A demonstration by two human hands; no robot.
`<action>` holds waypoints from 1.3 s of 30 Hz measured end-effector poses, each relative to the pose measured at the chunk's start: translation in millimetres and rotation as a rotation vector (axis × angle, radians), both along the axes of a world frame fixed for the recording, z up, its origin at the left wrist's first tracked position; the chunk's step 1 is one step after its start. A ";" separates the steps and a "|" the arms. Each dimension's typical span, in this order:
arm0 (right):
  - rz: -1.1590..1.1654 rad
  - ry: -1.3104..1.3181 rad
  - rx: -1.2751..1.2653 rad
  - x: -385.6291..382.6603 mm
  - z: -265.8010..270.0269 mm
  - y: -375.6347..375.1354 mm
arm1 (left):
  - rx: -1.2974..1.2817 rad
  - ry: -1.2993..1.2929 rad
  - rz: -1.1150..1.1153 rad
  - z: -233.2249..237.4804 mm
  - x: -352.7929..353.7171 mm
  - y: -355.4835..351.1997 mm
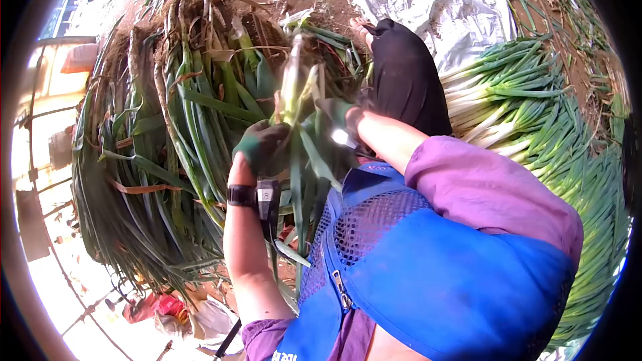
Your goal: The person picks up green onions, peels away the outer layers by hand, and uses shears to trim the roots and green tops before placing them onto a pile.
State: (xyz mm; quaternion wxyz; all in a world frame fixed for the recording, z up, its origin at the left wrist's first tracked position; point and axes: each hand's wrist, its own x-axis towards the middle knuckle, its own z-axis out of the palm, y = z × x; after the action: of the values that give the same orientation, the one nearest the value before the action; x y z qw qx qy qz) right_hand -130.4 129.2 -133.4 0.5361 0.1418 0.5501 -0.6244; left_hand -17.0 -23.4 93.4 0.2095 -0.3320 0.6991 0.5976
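Observation:
My left hand (263, 143), in a dark and green glove, is closed around a green onion (291, 87) at the middle of the view. The onion's pale end points up and its green leaves hang down. Close to the right of the stalk is my right hand (336, 113), also gloved and blurred by motion; its fingers cannot be made out, nor can what they may hold. Just left of my left hand lies a big heap of untrimmed green onions (180, 107) with brown, soily roots and dry leaves.
Cleaned green onions (521, 120) with white stems are piled along the right side. A white plastic sheet (445, 13) lies on the soil at the top right. Below the big heap are red and white bags (167, 311). My dark-clothed leg (408, 80) is beside my right hand.

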 end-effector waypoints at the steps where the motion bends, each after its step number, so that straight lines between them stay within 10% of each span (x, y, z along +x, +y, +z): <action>1: -0.031 -0.053 -0.114 4.3 -10.7 3.9 | -0.048 -0.145 0.037 -2.5 -7.3 0.8; 5: 0.024 -0.181 0.101 -2.7 -41.8 -10.6 | -0.442 -0.399 -0.487 -51.9 -29.8 -13.1; 8: -0.025 -0.192 0.144 -11.5 -14.3 -12.0 | -0.289 -0.421 -0.423 -157.7 -14.8 -51.6; 12: -0.024 -0.219 0.036 -8.7 -9.3 -17.2 | -0.327 -0.325 -0.089 -68.7 -39.0 7.8; 17: -0.135 -0.265 -0.111 -6.7 -39.6 -35.9 | -0.070 -0.066 -0.019 -146.6 -23.1 -16.4; 20: -0.298 -0.474 -0.266 -7.9 29.7 -30.8 | 0.013 -0.074 0.083 -55.9 -38.2 15.0; 25: -0.197 -0.085 -0.723 -12.5 66.4 -33.3 | 0.224 0.149 0.157 37.6 -20.0 18.6; 29: -0.108 -0.233 -1.007 -18.2 204.0 2.8 | 0.254 0.201 0.067 65.5 23.6 -6.3; 32: -0.011 0.314 -0.812 -13.2 193.1 -23.9 | 0.131 0.162 0.012 83.2 40.1 -11.4; 37: 0.154 0.434 -1.046 27.0 227.7 -37.2 | -0.356 0.702 -0.282 111.9 27.5 -39.6; 38: 0.109 0.481 -1.042 35.6 250.8 -29.5 | 0.221 0.437 0.230 123.4 15.6 -38.0; 39: 0.092 0.534 -1.027 39.3 255.4 -26.8 | -0.180 0.604 -0.024 127.2 10.3 -42.7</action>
State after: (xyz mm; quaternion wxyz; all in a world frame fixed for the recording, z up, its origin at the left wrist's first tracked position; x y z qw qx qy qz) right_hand -91.1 102.4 122.0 0.4053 -0.3228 0.2986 -0.8015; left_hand -6.7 -66.1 220.6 -0.0308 -0.1484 0.7837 0.6024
